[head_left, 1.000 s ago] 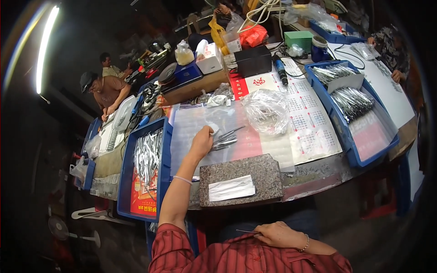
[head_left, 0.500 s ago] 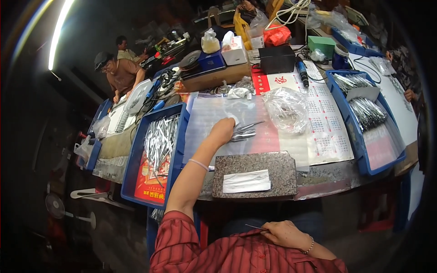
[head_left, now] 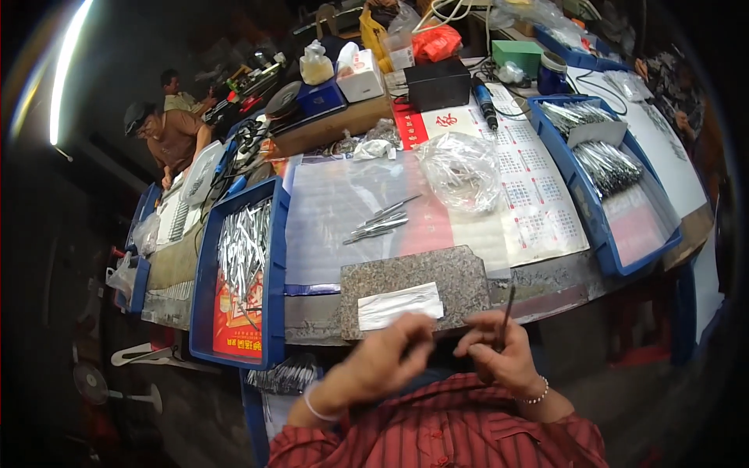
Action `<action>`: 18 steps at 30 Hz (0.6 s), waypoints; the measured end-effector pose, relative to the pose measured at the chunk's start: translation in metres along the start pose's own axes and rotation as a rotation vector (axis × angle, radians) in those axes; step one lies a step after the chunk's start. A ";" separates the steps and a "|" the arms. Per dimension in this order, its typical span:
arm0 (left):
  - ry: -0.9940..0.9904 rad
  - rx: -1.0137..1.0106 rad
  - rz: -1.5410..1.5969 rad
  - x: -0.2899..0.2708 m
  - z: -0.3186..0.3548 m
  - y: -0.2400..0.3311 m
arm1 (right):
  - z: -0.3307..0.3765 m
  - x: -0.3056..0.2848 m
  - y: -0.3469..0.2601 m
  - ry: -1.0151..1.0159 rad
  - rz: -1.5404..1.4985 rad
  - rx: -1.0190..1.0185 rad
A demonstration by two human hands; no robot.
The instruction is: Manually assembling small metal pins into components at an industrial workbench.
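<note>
Just in front of my body, my right hand [head_left: 501, 352] pinches a thin dark rod [head_left: 509, 306], which points upward from the fingers. To its left, my left hand [head_left: 390, 355] hovers by the near edge of a speckled stone block [head_left: 413, 269]. Its fingers are curled and smeared by motion, so anything between them is hidden. On the block lies a folded white paper or cloth [head_left: 400, 306]. Farther back, a small bunch of slim metal pieces [head_left: 380, 224] rests on the clear plastic sheet [head_left: 328, 195].
Blue trays with many metal pieces stand left [head_left: 275, 273] and right [head_left: 616, 253]. Behind the sheet are a crumpled plastic bag [head_left: 460, 171], a black box [head_left: 437, 84] and a blue pen-shaped power tool [head_left: 485, 105]. A co-worker [head_left: 175, 136] sits at the far left.
My left hand has come back from the metal pieces toward my body. My right hand has risen from my lap to the table edge, with the rod now upright. The view has shifted.
</note>
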State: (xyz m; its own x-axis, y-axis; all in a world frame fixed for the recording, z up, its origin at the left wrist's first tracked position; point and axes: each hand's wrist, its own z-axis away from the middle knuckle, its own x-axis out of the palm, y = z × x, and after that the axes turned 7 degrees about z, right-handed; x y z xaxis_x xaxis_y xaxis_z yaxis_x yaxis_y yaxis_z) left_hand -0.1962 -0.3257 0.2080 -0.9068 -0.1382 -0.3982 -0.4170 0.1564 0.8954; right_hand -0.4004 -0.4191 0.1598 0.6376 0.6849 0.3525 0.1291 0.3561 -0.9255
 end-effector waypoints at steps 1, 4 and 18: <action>0.021 0.146 0.004 0.013 0.010 0.000 | -0.008 0.003 -0.004 -0.039 -0.027 -0.010; 0.083 0.204 0.066 0.033 0.017 0.002 | -0.013 0.002 -0.001 -0.192 0.057 -0.013; 0.199 0.085 0.495 0.016 0.047 -0.011 | -0.017 0.011 -0.016 -0.223 0.282 -0.002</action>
State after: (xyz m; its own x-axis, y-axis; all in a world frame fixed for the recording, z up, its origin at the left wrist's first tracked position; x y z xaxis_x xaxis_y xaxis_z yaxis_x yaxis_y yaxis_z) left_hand -0.2094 -0.2833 0.1826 -0.9705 -0.2090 0.1202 0.0464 0.3275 0.9437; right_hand -0.3829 -0.4281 0.1757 0.4669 0.8781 0.1048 -0.0261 0.1322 -0.9909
